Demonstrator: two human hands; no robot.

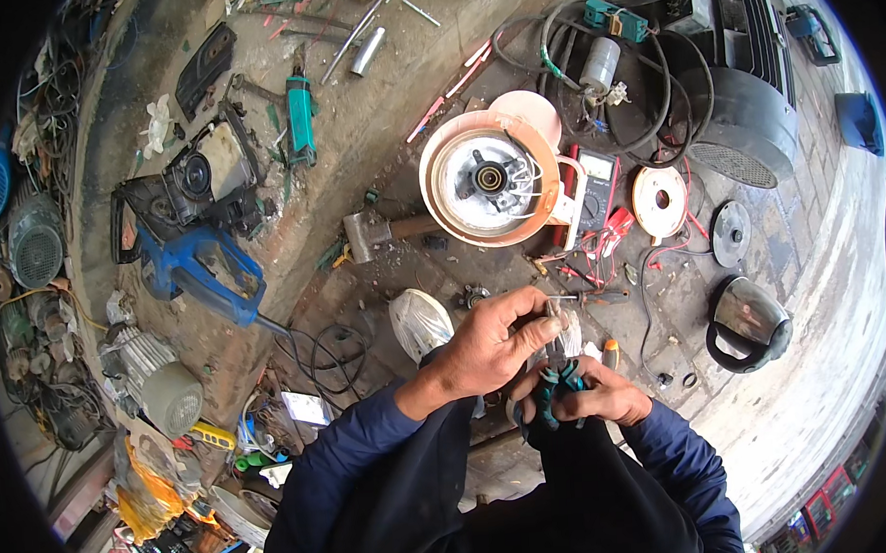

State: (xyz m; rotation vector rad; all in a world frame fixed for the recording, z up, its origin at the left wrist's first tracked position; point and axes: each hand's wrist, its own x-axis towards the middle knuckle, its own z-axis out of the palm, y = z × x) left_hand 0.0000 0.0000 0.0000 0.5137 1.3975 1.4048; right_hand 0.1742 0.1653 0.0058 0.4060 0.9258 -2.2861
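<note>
My right hand (610,396) is closed around a pair of pliers (546,391) with green-and-black handles, their jaws pointing away from me. Just past the jaws, the thumb and fingers of my left hand (492,346) pinch a small, thin piece. What that piece is, I cannot make out. Both hands are close together above my lap. Beyond them stands a round orange housing (438,212) with a motor-like metal part and white wires inside. A screwdriver (609,296) lies on the paving just past my fingers.
A multimeter (594,180) with red leads sits right of the housing, near a round plate (660,205). Left of it lies a hammer (358,239). A blue-handled power tool (208,279) is further left. At right are a kettle (751,320) and a large motor (741,126) with cables.
</note>
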